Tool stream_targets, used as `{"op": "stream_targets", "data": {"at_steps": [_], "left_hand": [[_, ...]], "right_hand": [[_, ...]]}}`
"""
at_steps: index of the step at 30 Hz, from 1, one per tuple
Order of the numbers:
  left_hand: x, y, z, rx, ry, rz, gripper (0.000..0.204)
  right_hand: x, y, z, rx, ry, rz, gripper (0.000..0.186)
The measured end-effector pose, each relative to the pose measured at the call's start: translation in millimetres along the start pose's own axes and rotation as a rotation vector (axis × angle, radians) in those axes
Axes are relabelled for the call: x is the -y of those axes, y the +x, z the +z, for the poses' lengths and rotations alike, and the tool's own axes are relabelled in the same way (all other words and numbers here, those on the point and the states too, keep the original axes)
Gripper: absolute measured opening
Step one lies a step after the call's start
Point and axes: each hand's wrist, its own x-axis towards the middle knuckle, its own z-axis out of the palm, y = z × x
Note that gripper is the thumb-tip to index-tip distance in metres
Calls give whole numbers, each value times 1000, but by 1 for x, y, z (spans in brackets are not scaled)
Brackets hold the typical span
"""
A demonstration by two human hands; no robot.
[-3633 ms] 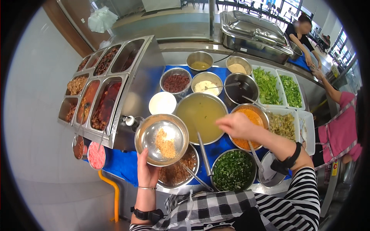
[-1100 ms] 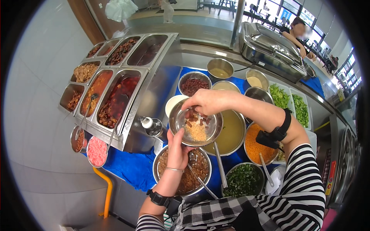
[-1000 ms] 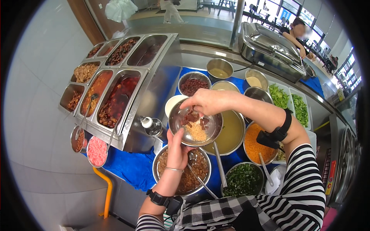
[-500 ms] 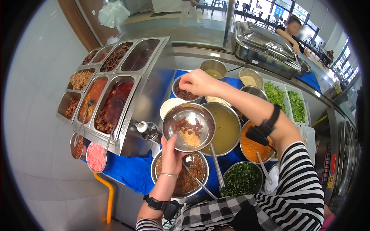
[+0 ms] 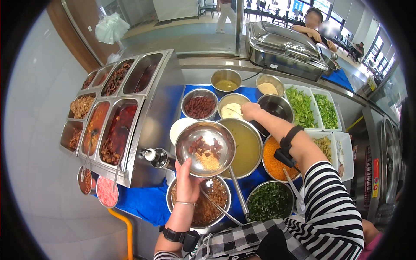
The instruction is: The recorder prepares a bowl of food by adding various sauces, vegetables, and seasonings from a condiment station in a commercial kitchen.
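Note:
My left hand [image 5: 187,175] grips the rim of a shiny metal bowl [image 5: 184,143], thumb inside the edge. In the bowl lie reddish-brown pieces [image 5: 211,147] and a small heap of tan crumbs [image 5: 207,161]. My right hand [image 5: 250,112] is closed at the edge of a small steel bowl [image 5: 222,103] of pale, creamy-white food. Its fingers pinch a thin spoon handle [image 5: 236,112] that dips into that food. Left of it stands a steel pot of dark red-brown pieces [image 5: 199,107]. Below my left hand sits a bowl of brown minced food [image 5: 212,208].
A large pot of yellowish broth [image 5: 245,149] with a ladle [image 5: 239,193] stands beside my bowl. Orange shreds [image 5: 275,158], chopped greens [image 5: 271,200] and white trays of vegetables [image 5: 299,102] lie rightward. Steel food wells [image 5: 143,104] border the left; a chafing dish [image 5: 286,43] stands behind.
My right hand has left the pot of red-brown pieces, moved right to the creamy-white bowl and taken hold of the spoon. My left hand still holds the metal bowl. The view has shifted slightly.

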Motion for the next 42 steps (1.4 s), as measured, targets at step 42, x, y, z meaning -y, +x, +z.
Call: {"op": "stream_targets", "data": {"at_steps": [42], "left_hand": [[1, 38, 5, -38, -12, -6, 37]], "right_hand": [[-4, 95, -42, -144, 251, 51, 13]]}}
